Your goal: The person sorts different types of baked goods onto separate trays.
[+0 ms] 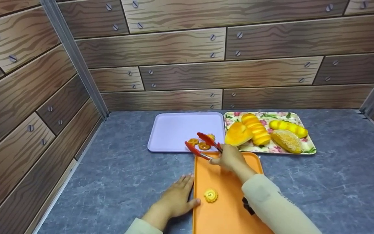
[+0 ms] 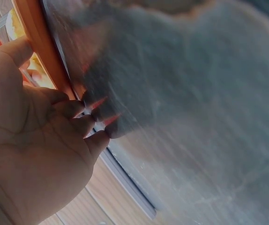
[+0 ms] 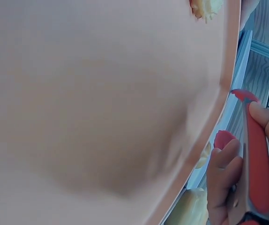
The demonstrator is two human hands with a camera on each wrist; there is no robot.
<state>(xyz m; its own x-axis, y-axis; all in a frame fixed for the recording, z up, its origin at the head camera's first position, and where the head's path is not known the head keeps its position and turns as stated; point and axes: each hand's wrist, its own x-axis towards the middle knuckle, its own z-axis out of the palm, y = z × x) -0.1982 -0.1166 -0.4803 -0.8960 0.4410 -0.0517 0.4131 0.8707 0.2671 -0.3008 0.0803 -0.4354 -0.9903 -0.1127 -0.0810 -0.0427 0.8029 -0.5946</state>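
Observation:
My right hand (image 1: 230, 158) grips a pair of red-tipped tongs (image 3: 258, 159), whose tips stand apart over the near right corner of the lilac tray (image 1: 180, 130). Beneath and beside the tips lie brown pretzel-shaped pieces (image 1: 204, 146) and a small yellow piece (image 1: 211, 136). My left hand (image 1: 176, 198) rests at the left edge of the orange tray (image 1: 229, 182), thumb on its rim and fingers on the table beside it. One small round yellow cookie-like piece (image 1: 210, 195) sits on the orange tray near that thumb.
At the back right, a floral tray (image 1: 309, 143) bears several bread pieces, among them a sesame bun (image 1: 286, 141) and a segmented loaf (image 1: 256, 129). It stands beside the lilac tray. Wood-patterned walls (image 1: 180, 45) close off the back and left of the grey table (image 1: 118, 169).

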